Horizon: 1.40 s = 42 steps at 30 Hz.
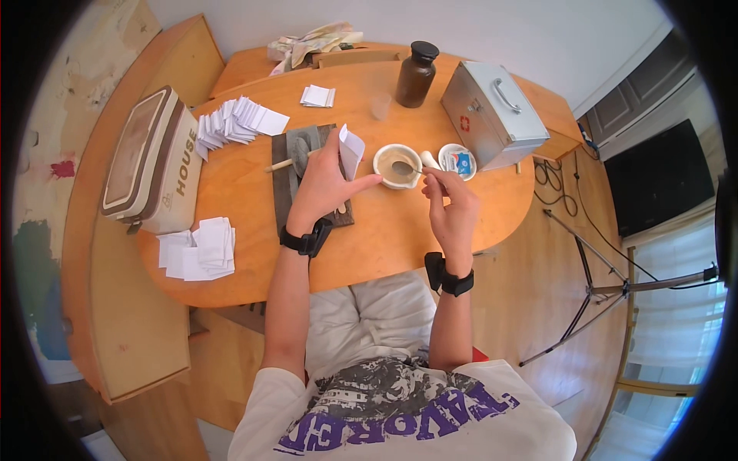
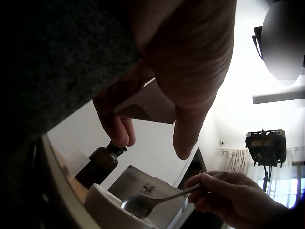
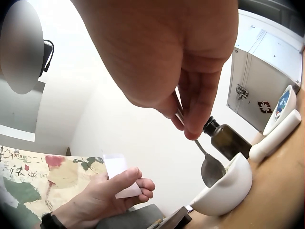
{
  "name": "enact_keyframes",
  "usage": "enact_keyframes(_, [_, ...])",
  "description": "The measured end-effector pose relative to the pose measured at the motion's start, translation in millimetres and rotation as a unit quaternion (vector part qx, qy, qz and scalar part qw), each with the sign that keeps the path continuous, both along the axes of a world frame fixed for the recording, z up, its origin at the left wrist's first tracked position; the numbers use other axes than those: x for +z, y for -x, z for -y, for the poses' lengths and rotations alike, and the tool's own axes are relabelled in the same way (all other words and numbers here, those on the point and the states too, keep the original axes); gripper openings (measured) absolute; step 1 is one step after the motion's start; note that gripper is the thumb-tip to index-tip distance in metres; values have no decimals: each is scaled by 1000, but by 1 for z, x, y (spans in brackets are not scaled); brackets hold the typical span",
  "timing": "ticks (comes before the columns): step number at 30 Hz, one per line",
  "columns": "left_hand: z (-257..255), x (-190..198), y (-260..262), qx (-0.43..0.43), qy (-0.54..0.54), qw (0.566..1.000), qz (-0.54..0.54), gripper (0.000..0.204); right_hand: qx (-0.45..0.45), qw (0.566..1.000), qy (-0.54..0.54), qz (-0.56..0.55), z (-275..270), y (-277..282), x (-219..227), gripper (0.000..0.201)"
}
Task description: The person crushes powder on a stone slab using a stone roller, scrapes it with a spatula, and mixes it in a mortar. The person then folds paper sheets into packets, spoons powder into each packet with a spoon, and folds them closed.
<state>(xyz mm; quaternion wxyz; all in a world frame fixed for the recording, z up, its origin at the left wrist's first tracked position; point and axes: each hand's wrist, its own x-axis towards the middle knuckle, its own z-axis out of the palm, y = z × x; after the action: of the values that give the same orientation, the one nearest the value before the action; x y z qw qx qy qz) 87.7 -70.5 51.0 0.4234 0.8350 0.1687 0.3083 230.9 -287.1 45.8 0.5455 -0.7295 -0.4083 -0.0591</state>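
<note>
Your right hand (image 1: 452,209) pinches the slim handle of a silver metal spoon (image 3: 212,171), fingertips together on it; gripping up there probably keeps your fingers clear of the rim and lets you angle the bowl; that bowl sits at the mouth of a round white mortar (image 3: 226,198), forward and left of this hand, though you cannot tell whether it touches the light-brown powder (image 1: 388,160) inside; your left hand (image 1: 321,188) holds a folded white paper (image 1: 353,154) between thumb and fingers, likely upright so its crease stays open; the paper stands left of the mortar, near but apart, which seems to keep the reach between your 2 hands short; the smooth white pestle (image 3: 276,136) lies just right of the mortar, presumably set aside to free its mouth.
</note>
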Motion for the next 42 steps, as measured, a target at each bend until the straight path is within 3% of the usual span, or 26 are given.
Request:
enact_keyframes(7, [1, 0, -1, 0, 5, 1000, -11, 82, -10, 1000, -12, 15, 0, 0, -13, 15])
enact_keyframes(16, [-3, -4, -1, -7, 1, 1000, -7, 86, -81, 981, -50, -168, -5, -2, -22, 23])
enact_keyframes(18, [-3, -4, -1, -18, 14, 1000, -13, 90, -90, 965, -101, -226, -6, -5, -22, 25])
enact_keyframes(22, [-1, -3, -2, -8, -13, 1000, -13, 97, -82, 953, -131, -260, -8, -7, -11, 27])
enact_keyframes(25, [0, -4, -4, 7, -47, 999, -8, 80, -63, 941, -159, -294, -11, -5, 3, 29])
enact_keyframes(31, [2, 1, -4, 20, -36, 999, -27, 91, -28, 926, -219, -307, -23, 26, 61, 31])
enact_keyframes(34, [4, 6, -2, 14, -35, 999, -6, 94, -9, 934, -221, -279, -31, 44, 74, 28])
enact_keyframes(36, [4, 10, -1, -20, -3, 1000, -12, 96, -9, 967, -177, -184, -37, 56, 76, 25])
enact_keyframes(38, [5, 14, 0, -19, 14, 1000, -17, 95, -6, 972, -174, -157, -43, 63, 65, 15])
enact_keyframes(40, [5, 13, 0, -19, 30, 999, -22, 94, -15, 989, -144, 0, -47, 65, 56, 12])
enact_keyframes(42, [3, 7, -1, -20, 39, 999, 1, 94, -13, 990, -138, 24, -48, 68, 58, 15])
